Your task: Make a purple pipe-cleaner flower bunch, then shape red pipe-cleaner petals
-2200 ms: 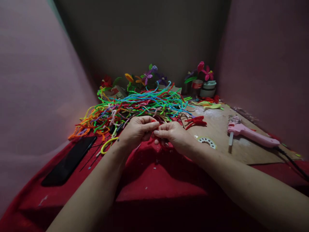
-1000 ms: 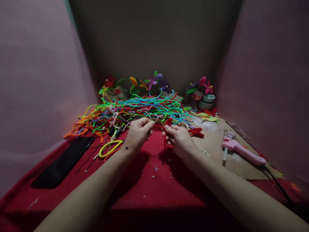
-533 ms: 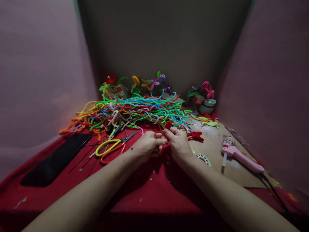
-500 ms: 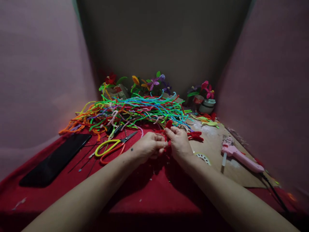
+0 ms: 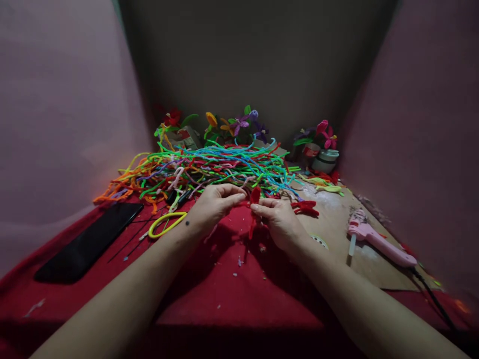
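Note:
A red fuzzy pipe cleaner piece (image 5: pixel 255 196), bent into petal-like shapes, stands pinched between the thumb and fingers of my right hand (image 5: pixel 279 218). Just to its left, my left hand (image 5: pixel 220 202) is closed in a pinch on a thin red end of the same piece. More red pipe cleaner loops (image 5: pixel 306 207) lie on the board right of my right hand. Under my left wrist, scissors show one yellow handle (image 5: pixel 164 225); their blades and orange handle are hidden.
A heap of multicoloured pipe cleaners (image 5: pixel 224 167) spreads behind my hands. To the left lies a black phone-like slab (image 5: pixel 88 244). A pink glue gun (image 5: pixel 379 243) rests on the brown board (image 5: pixel 337 234) at right. Pipe cleaner flowers (image 5: pixel 239 124) stand at the back.
My left hand has shifted left and away from my right hand, and its forearm now covers most of the scissors. The red piece has turned more upright and shows more.

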Demonstrator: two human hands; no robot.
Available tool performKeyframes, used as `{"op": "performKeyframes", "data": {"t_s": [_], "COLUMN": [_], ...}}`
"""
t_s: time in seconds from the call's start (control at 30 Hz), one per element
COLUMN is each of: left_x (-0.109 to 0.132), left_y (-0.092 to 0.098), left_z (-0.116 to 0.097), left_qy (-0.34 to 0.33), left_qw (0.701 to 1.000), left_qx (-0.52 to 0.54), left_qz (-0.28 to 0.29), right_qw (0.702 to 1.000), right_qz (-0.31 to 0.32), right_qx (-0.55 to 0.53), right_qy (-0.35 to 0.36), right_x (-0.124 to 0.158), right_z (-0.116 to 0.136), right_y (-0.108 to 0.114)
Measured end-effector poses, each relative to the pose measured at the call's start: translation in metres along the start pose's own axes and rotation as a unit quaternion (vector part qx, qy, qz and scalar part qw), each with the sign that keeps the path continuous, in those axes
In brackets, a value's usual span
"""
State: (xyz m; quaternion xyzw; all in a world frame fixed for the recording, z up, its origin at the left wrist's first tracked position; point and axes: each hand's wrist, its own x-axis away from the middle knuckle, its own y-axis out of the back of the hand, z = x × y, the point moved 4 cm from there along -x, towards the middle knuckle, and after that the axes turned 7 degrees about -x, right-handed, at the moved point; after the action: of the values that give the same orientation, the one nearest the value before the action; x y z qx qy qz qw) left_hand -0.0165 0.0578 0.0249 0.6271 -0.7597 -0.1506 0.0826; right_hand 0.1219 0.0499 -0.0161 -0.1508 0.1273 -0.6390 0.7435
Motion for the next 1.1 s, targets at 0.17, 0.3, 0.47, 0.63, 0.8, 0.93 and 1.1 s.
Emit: {"op": "performKeyframes", "data": {"t_s": [0.17,0.3,0.47,0.63,0.8,0.93,1.1], "left_x": [-0.002,-0.003,-0.001,0.004,0.002,0.0,0.001], "left_y": [0.0,-0.002,-0.007,-0.011,-0.011,-0.009,-0.01], "left_z": [0.006,0.011,0.008,0.002,0.006,0.008,0.012], "left_qy": [0.007,0.007,-0.058,-0.145,-0.109,-0.056,-0.001], "left_qw": [0.999,0.998,0.997,0.963,0.979,0.998,0.998], "left_qx": [0.041,0.047,-0.044,-0.221,-0.171,-0.017,0.027], "left_qz": [0.029,0.051,0.031,-0.055,-0.025,0.039,0.056], "right_qw": [0.999,0.999,0.999,0.999,1.0,0.999,0.996], "right_qz": [0.03,0.038,0.014,0.003,0.012,0.028,0.06], "right_qx": [0.012,0.026,0.012,0.011,0.002,-0.006,0.027], "right_qy": [-0.023,-0.022,-0.028,-0.036,-0.026,-0.043,-0.062], "right_x": [0.006,0.007,0.004,0.002,0.001,0.002,0.005], "right_z": [0.0,-0.002,-0.007,-0.01,-0.009,-0.011,-0.015], "right_y": [-0.005,-0.006,-0.005,-0.001,-0.001,-0.002,-0.004]}}
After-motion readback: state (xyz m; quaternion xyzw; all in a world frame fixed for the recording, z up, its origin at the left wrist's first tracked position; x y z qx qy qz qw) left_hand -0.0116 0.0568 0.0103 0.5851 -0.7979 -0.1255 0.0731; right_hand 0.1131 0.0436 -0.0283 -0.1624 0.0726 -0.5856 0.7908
